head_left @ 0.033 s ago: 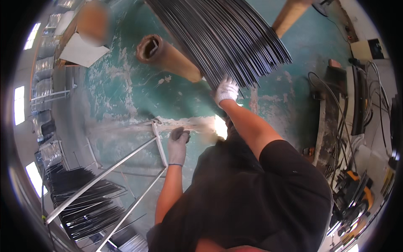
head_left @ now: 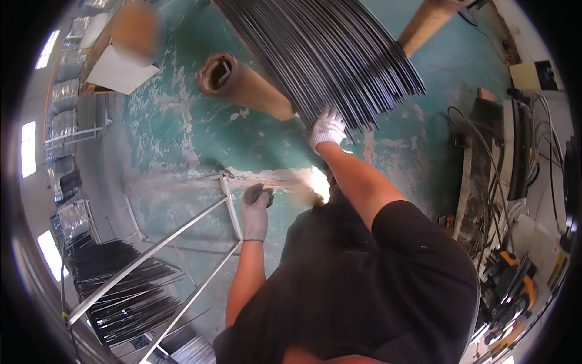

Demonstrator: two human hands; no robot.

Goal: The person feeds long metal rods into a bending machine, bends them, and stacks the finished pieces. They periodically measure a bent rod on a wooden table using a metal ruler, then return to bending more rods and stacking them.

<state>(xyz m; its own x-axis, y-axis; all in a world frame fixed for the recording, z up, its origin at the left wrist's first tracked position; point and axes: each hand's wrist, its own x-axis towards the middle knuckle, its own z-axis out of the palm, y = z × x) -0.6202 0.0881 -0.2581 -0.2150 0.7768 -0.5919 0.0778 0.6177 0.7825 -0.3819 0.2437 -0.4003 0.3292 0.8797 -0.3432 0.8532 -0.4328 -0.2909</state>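
Note:
A wide layer of long dark metal rods lies at the top of the view, side by side, their near ends uneven. My right hand, in a white knit glove, is closed round the near ends of rods at the left corner of the layer. The glove hides how many it grips. My left hand hangs lower on the left in a greyish glove with dark-stained fingers. Those fingers curl in, and nothing shows between them. Beside it, very close, is the end of a pale metal frame.
Brown cardboard tubes, one on the left and one on the right, sit by the rods. More dark rods are stacked lower left. Cables and machinery line the right side. A white board lies upper left.

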